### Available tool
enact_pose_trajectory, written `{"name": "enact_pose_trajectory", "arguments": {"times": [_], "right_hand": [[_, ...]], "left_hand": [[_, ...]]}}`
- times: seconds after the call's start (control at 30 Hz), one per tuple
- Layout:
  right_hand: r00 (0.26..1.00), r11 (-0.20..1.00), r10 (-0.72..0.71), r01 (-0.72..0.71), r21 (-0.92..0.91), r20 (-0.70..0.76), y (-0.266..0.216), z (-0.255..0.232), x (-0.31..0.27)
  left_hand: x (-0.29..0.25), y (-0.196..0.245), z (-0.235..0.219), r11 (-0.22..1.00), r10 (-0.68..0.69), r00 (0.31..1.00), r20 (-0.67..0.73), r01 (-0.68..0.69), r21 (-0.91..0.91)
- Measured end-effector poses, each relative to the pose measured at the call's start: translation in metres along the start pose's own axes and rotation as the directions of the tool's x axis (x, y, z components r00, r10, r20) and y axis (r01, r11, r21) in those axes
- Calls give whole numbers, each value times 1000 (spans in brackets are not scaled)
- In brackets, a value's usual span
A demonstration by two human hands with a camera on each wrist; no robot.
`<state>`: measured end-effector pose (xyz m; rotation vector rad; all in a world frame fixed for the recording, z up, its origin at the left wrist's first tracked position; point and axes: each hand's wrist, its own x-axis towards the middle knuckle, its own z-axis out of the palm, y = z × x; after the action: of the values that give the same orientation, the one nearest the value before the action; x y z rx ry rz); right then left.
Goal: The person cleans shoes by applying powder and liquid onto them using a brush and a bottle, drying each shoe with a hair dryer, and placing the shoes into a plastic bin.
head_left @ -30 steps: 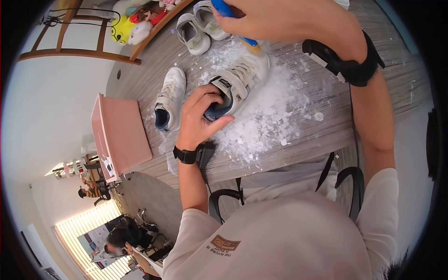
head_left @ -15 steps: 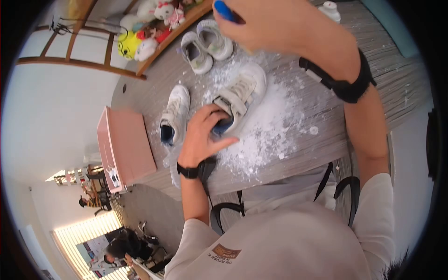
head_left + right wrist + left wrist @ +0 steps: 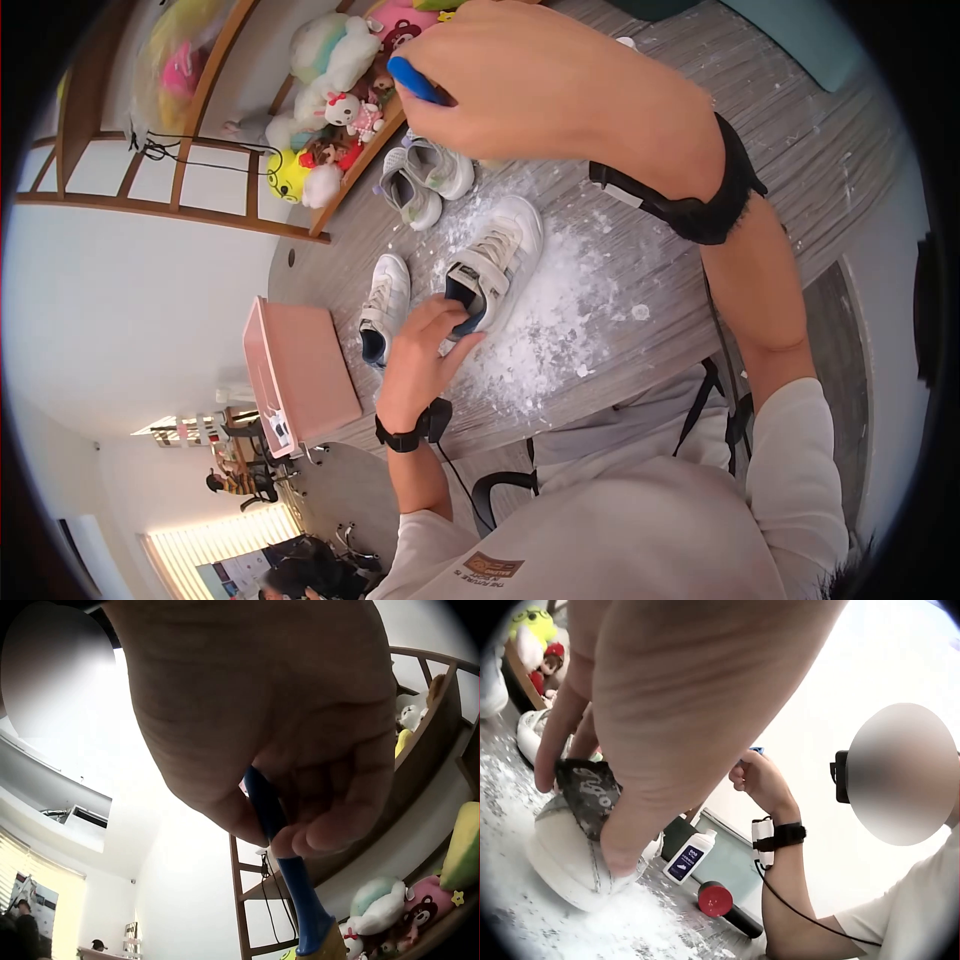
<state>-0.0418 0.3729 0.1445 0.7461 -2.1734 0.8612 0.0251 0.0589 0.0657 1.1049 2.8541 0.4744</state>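
Observation:
A white strap sneaker with a dark blue lining lies on the table amid white powdery residue. My left hand grips it at the heel, fingers inside the opening and thumb outside. In the left wrist view its heel and dark printed tongue show under that hand. Raised over the table, my right hand grips a brush by its blue handle. Its yellowish head is partly cut off by the right wrist view's lower edge. Another white sneaker lies left of my left hand.
Behind stands a pair of light shoes, before a wooden shelf of plush toys. A pink bin sits at the table's left edge. A white bottle and a black-handled thing with a round red end lie opposite.
My right hand has lifted the brush away from the sneaker's toe, where its bristles were a second ago. The left hand keeps its grip; the head view has shifted, showing more shelf.

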Motion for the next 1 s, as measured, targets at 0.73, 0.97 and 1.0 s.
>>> {"name": "enact_pose_trajectory", "arguments": {"times": [0.73,0.97,1.0], "right_hand": [[990,999,-34,34,3,-134,5,-10,-10],[937,959,264,-230,-165,229,-40,-25,4],[915,951,295,-253,-179,275,-42,-24,9]], "left_hand": [[66,-6,13,989,-66,943,-325,105,104],[-47,-76,-2,842,-422,775,-471,527,115],[-58,-82,-1,816,-466,751,-468,569,102]]}}
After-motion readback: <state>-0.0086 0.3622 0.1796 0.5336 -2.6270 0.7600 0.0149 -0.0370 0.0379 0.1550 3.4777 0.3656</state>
